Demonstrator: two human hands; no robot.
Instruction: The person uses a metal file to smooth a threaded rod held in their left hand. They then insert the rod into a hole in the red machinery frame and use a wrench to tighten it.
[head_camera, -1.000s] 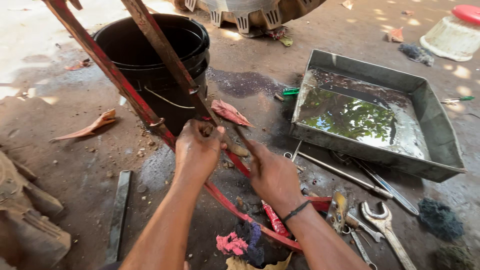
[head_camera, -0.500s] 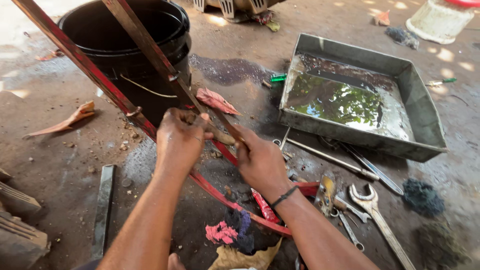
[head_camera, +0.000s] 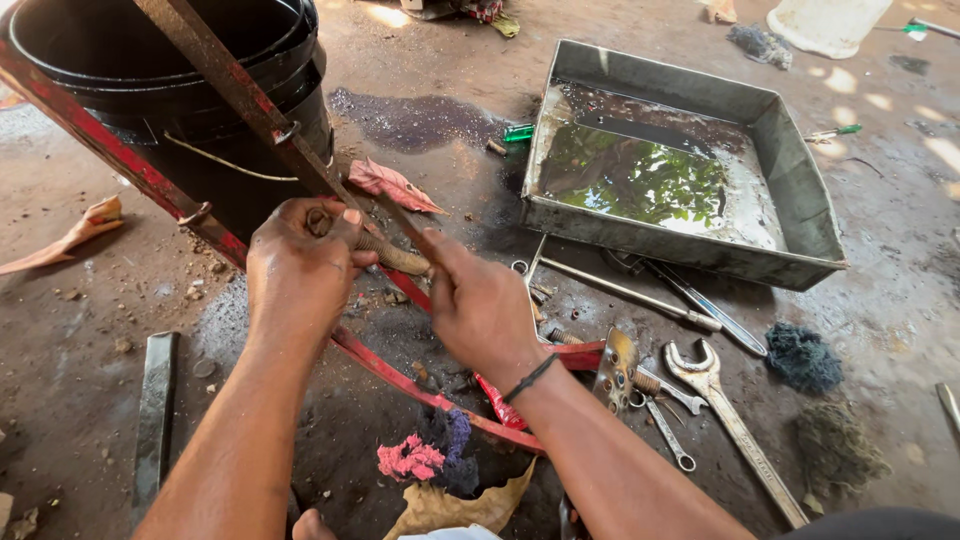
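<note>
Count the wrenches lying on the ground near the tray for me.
2 clearly: a large open-end wrench right of the right hand, and a small ring-ended wrench beside it. More may hide in the tool pile.

Two hands meet at the middle of a metal frame that slants across the ground from upper left to lower centre, the left hand just left of the right hand. Behind the frame, at upper left, stands a bucket. To the right sits a shallow metal tray with liquid in it. In front of the tray, wrenches and rods lie on the ground. A flat bar lies at far left, and rag scraps rest below the hands.
</note>
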